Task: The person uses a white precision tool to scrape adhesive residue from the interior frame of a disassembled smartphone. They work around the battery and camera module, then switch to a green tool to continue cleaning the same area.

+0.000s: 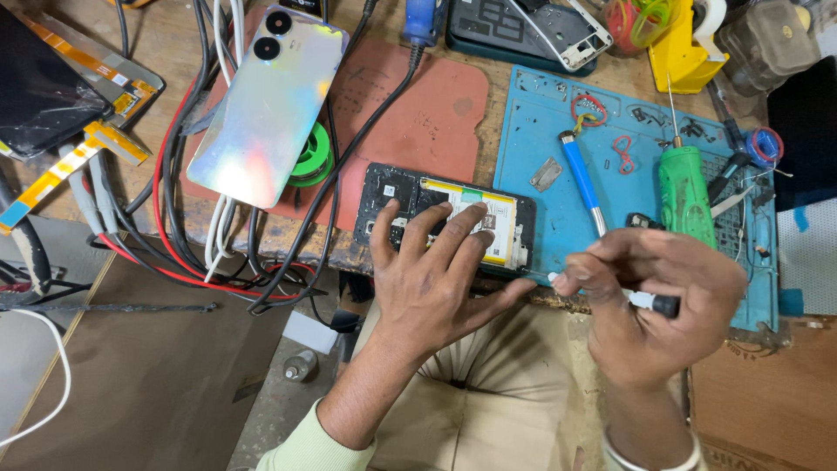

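An opened phone [392,187] with its back removed lies near the bench's front edge, showing a black frame and a white battery [499,222]. My left hand [432,279] presses flat on it, fingers spread over the battery. My right hand [649,301] grips a thin black-and-white tool [649,301], its fine tip pointing left toward the phone's lower right corner.
An iridescent phone back cover [266,105] rests on a red mat [418,113] amid black, red and white cables [183,235]. On the blue work mat [558,209] lie a blue-handled screwdriver [580,179] and a green electric screwdriver [684,196]. A yellow tape dispenser [684,44] stands behind.
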